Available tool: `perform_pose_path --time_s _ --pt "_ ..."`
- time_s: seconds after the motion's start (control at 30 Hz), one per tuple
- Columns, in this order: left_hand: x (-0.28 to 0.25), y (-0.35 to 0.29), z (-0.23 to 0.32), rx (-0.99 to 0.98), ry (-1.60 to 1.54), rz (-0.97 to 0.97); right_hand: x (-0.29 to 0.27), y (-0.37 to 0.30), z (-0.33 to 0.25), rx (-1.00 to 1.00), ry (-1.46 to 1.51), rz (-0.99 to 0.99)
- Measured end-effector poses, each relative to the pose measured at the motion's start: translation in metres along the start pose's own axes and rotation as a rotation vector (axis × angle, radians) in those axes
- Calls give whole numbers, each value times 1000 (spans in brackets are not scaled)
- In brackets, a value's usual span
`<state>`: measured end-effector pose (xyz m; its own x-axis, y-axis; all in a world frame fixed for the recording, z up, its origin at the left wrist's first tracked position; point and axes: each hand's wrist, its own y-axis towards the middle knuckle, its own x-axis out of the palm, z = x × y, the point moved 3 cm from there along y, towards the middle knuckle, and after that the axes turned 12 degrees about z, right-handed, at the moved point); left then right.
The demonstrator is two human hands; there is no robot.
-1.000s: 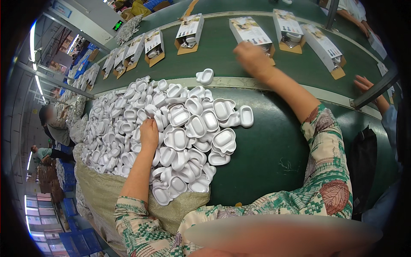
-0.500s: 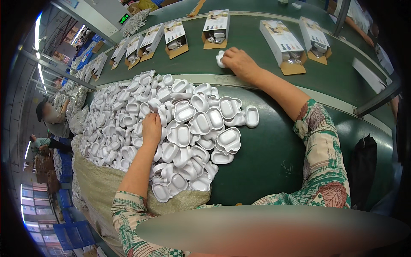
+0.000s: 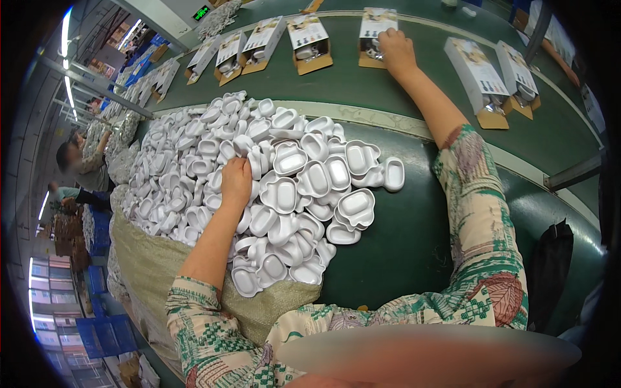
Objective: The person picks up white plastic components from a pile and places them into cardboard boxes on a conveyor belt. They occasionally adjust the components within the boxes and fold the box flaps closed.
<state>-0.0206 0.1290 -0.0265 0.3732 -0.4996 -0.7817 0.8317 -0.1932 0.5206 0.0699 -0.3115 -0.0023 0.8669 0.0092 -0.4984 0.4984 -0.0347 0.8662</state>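
My right hand [image 3: 396, 53] reaches far across the green belt to the open front end of a printed carton [image 3: 378, 26]. Its fingers are closed at the opening, on a small white plastic dish [image 3: 374, 46] that they mostly cover. My left hand [image 3: 237, 181] rests in a large heap of white plastic dishes [image 3: 283, 194], shallow oval trays with wavy rims. Its fingers are curled round a white dish [image 3: 255, 161] that stands on edge, though the fingertips are partly hidden.
More cartons stand in a row on the belt [image 3: 343, 84], among them a carton [image 3: 309, 35] to the left and a carton [image 3: 475, 71] to the right. A woven sack [image 3: 152, 258] lies under the heap. Co-workers are at the left; a black bag [image 3: 551, 271] hangs at right.
My right hand has moved away from me, carrying the dish from over the near side of the belt to the carton's open end. The left hand stays at the heap.
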Motion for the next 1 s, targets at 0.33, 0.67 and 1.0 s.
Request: perform_pose_path --time_s 0.33,0.67,1.0 --pt "0 1 -3 -2 20 -30 -76 -61 -136 -492 794 -386" --pt "1 -1 0 6 -38 -62 -76 -47 -85 -376 627 -301" --pt "10 26 77 97 -39 -112 -50 -31 -15 -277 -66 -307"
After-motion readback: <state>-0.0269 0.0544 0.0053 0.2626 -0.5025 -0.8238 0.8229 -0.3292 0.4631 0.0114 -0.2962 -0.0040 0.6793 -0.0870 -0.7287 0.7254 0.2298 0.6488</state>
